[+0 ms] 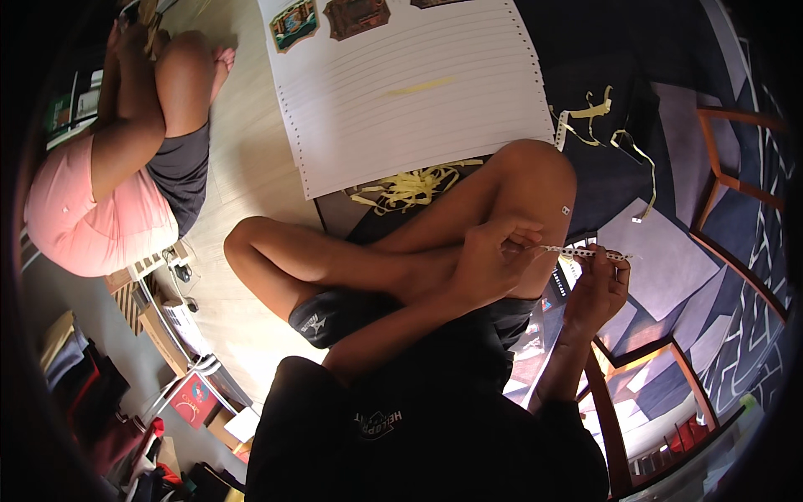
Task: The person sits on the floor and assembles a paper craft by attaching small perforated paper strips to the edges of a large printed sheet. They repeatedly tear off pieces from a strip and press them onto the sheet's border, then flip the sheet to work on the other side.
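A narrow white paper strip with a row of punched holes (575,252) stretches between my hands above my bent knee. My left hand (495,258) pinches its left end, which looks thin and twisted. Farther right, my right hand (597,291) grips the same strip between thumb and fingers, with a short end sticking out past them. Ahead of my legs lies a large lined paper sheet (410,134) with hole-punched side edges. A tangle of pale yellow strips (414,186) lies between that sheet and my legs.
More torn strips (598,109) lie right of the sheet on dark patterned fabric. Decorated plaques (358,17) rest along the sheet's far end. Wooden frames (711,201) stand at the right. Another person in a pink top (75,209) sits at the left, near boxes and clutter.
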A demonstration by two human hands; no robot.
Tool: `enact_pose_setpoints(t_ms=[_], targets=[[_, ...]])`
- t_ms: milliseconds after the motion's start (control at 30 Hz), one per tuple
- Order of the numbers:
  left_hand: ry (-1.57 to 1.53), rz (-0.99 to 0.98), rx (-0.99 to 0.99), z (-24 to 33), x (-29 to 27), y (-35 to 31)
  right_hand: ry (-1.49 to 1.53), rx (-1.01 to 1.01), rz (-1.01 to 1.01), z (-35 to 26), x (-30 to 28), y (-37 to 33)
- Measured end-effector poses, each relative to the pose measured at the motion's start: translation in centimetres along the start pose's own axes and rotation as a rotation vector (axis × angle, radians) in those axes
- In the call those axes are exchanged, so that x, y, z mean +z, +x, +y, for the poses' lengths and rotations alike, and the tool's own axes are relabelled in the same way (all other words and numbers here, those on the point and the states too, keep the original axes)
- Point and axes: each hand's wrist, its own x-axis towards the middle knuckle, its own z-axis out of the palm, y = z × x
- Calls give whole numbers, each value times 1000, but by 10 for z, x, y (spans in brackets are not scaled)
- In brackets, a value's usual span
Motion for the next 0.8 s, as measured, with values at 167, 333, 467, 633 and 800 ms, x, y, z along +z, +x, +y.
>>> enact_pose_setpoints(t_ms=[167,333,467,633,800], targets=[[41,50,47,-2,-8,-4,9,0,-42,0,2,-5],[-243,34,54,-1,-16,-6,40,13,-54,-1,9,-15],[-321,40,26,15,-25,-5,68,27,-62,0,10,-20],[-337,64,61,14,-26,-7,59,28,-114,2,2,-25],[-180,103,151,23,-24,-13,-349,-383,166,-3,10,-26]])
